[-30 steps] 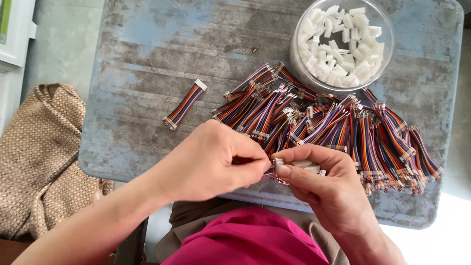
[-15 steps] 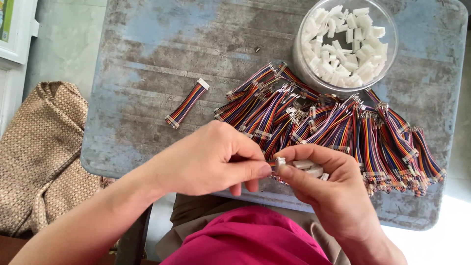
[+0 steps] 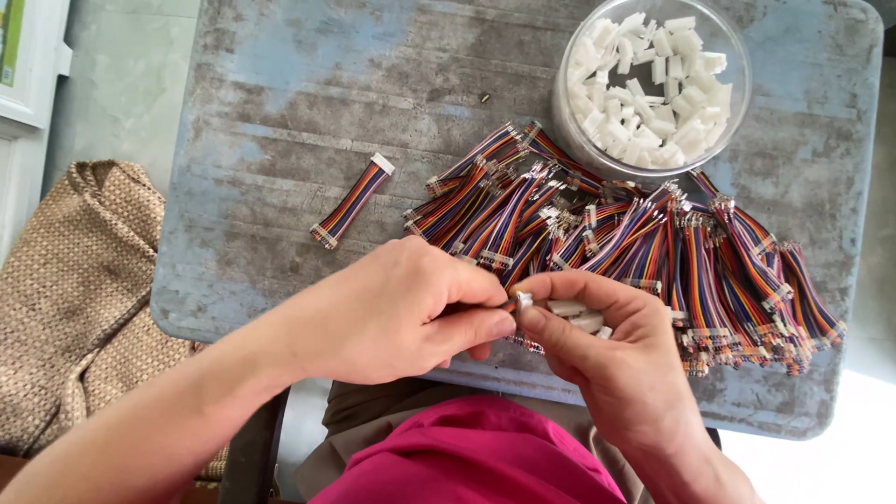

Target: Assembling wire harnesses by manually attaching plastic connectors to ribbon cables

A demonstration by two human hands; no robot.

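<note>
White connector [image 3: 524,301]: pinched between left hand [image 3: 392,313] and right hand [image 3: 597,359] at the table's [image 3: 280,121] near edge, probably onto a ribbon cable, largely hidden. Spare connectors [image 3: 577,315] are cupped in the right palm for reach.

— What can't you make out between your fingers?

— Your left hand [image 3: 397,313] covers nearly all of the cable it holds; only a small white tip [image 3: 524,301] shows where it meets your right hand [image 3: 597,350]. How many white connectors [image 3: 574,315] lie in that right palm you cannot tell.

— And at the edges?

— The clear tub [image 3: 653,84] is cut off at the top, near the tabletop's [image 3: 280,103] far right corner. Your hands hide part of the tabletop's near edge, and the woven bag [image 3: 70,299] runs off the left.
</note>
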